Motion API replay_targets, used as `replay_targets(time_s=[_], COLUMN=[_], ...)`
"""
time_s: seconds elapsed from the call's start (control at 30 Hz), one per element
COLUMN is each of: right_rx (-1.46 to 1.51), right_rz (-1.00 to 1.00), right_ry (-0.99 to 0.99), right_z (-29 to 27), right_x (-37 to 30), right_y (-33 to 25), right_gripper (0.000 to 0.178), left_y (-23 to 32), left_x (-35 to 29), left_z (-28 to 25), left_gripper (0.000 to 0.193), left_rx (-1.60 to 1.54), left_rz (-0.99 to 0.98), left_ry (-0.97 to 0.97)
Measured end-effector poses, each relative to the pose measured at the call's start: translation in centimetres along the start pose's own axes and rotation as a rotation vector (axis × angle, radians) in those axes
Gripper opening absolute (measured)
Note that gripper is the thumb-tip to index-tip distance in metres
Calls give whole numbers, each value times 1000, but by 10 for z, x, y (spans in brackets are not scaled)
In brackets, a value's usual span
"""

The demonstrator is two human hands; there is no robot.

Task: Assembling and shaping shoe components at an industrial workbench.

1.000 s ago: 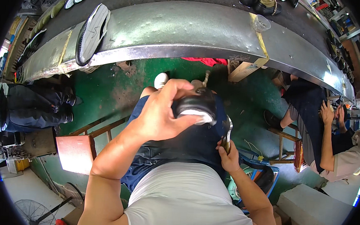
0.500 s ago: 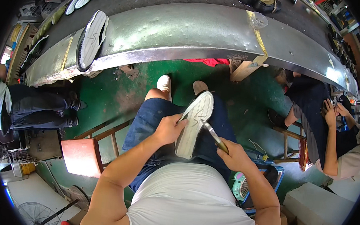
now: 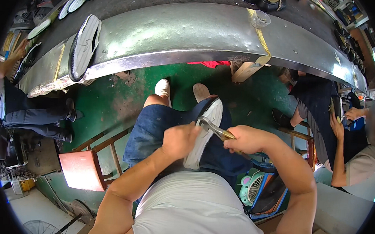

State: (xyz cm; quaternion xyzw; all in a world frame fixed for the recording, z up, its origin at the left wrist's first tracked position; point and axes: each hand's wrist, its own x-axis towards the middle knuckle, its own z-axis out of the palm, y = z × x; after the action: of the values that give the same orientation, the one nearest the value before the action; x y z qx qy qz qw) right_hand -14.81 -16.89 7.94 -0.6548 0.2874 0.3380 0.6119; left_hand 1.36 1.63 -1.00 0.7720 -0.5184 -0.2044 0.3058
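Observation:
On my lap lies a shoe [image 3: 207,137] with its pale underside up and a dark toothed rim. My left hand [image 3: 179,141] is closed at its left edge, the fingertips partly hidden. In my right hand [image 3: 247,140] are metal pincers [image 3: 214,129], gripped by their yellowish handles. The pincers' curved head meets the shoe's upper left part, beside my left fingers. I cannot tell whether the jaws bite the rim.
Ahead runs a metal-edged bench [image 3: 171,34], bearing a similar shoe [image 3: 83,48] and a clear plastic cup [image 3: 260,19]. A red-topped stool [image 3: 81,169] stands left, a mint-green fan [image 3: 251,188] right. People sit or stand at both sides.
The pincers have turned and moved left onto the shoe's left edge. My right elbow has swung outward. The shoe has tilted, and my left hand has closed tighter near the pincers' head.

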Motion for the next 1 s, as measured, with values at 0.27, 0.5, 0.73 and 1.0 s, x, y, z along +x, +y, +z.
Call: replay_targets(time_s=[0.27, 0.5, 0.73, 1.0], right_rx=[-530, -84, 325, 705], right_rz=[-185, -232, -95, -128], right_ry=[267, 497, 237, 220], right_z=[24, 82, 63, 98], right_x=[51, 81, 62, 93], right_y=[21, 49, 41, 72], right_gripper=[29, 25, 27, 23], left_y=[-53, -47, -47, -44], left_x=[7, 18, 16, 24], left_z=[31, 15, 22, 31], left_gripper=[63, 66, 69, 68], left_rx=[-1438, -1315, -1376, -1267], left_rz=[-730, -607, -653, -687], left_ry=[-344, -258, -278, -268])
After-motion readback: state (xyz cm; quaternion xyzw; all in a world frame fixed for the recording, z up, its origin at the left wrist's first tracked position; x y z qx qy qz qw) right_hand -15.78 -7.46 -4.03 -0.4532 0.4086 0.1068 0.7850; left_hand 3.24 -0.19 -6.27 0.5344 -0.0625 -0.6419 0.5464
